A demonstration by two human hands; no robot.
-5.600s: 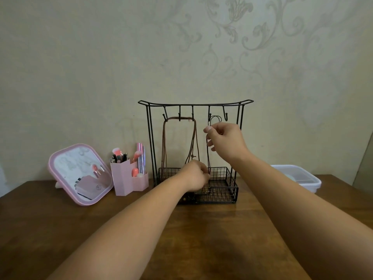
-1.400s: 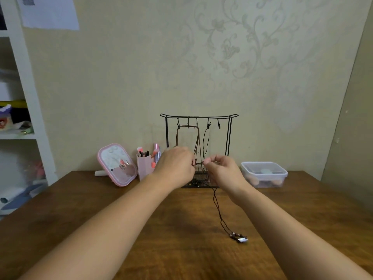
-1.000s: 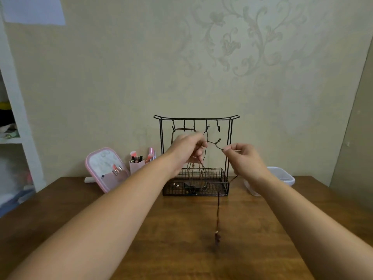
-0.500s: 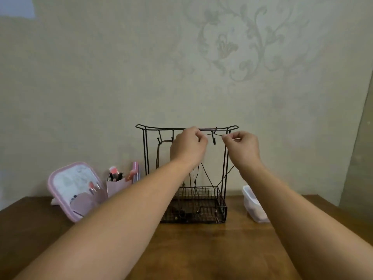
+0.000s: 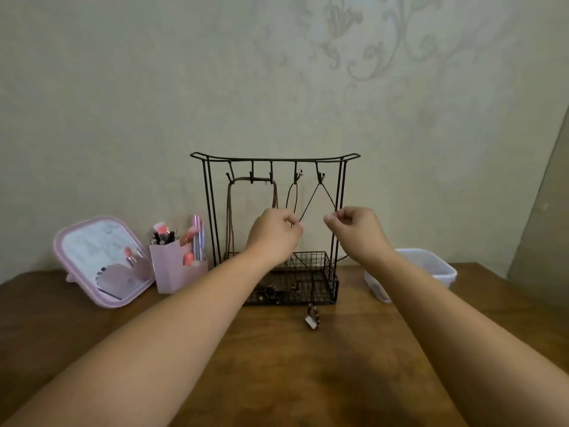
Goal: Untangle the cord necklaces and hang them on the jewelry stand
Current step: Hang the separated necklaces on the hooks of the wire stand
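Jewelry stand [image 5: 340,192] between mirror [image 5: 101,260], container [image 5: 431,266]

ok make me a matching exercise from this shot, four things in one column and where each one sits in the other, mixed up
Things:
1. pink mirror
2. clear plastic container
3. pendant
4. brown cord necklace

Places:
A. draped across the left hooks of the jewelry stand
B. on the table just in front of the stand's basket
C. far left, leaning by the brush holder
D. right of the stand, behind the right forearm

Pairs: 1-C, 2-D, 3-B, 4-A
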